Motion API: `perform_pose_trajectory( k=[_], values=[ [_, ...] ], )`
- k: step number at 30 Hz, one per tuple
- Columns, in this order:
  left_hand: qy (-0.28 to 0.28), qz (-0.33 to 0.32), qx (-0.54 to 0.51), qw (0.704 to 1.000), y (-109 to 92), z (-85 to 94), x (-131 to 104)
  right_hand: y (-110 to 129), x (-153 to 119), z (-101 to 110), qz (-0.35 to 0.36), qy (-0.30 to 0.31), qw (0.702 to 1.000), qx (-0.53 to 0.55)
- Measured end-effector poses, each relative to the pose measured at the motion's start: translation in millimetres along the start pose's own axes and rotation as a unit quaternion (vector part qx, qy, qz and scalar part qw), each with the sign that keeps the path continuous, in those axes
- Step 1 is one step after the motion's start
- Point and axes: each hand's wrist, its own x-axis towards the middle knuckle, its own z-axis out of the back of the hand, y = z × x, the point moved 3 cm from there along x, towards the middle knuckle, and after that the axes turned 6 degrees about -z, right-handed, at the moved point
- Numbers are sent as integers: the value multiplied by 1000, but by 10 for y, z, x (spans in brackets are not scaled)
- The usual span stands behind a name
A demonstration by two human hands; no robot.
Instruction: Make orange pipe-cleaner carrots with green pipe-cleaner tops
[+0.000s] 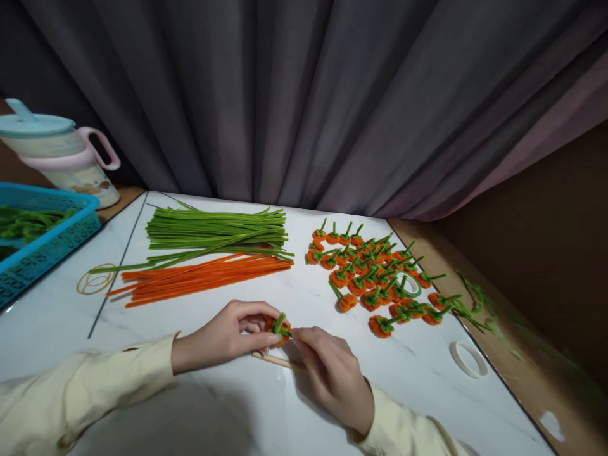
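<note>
Between thumb and fingers, my left hand (237, 332) holds a small orange pumpkin (285, 339) with a green stem pointing up. My right hand (332, 370) is closed in a pinch at the right side of that pumpkin, on its green part. A thin wooden stick (278, 361) lies on the white table just below the fingers, its right end hidden by my right hand. Beyond my left hand lie a bundle of orange fuzzy stems (204, 278) and, farther back, a bundle of green fuzzy stems (213, 229).
Many finished-looking orange pumpkins (370, 272) cover the right side, with a tape roll (407, 276) among them. Another tape roll (456, 361) is nearer. Rubber bands (90, 283), a blue basket (52, 253) and a lidded cup (61, 158) stand left. A grey curtain (285, 95) hangs behind.
</note>
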Motion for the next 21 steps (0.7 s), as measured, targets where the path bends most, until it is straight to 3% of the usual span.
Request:
perform_pose_trajectory(
  k=[8, 21],
  values=[
    [26, -26, 4, 999, 11, 28, -33, 15, 7, 50, -17, -41, 999, 9],
    [28, -24, -2, 999, -21, 4, -28, 5, -19, 37, -25, -48, 998, 15]
  ],
)
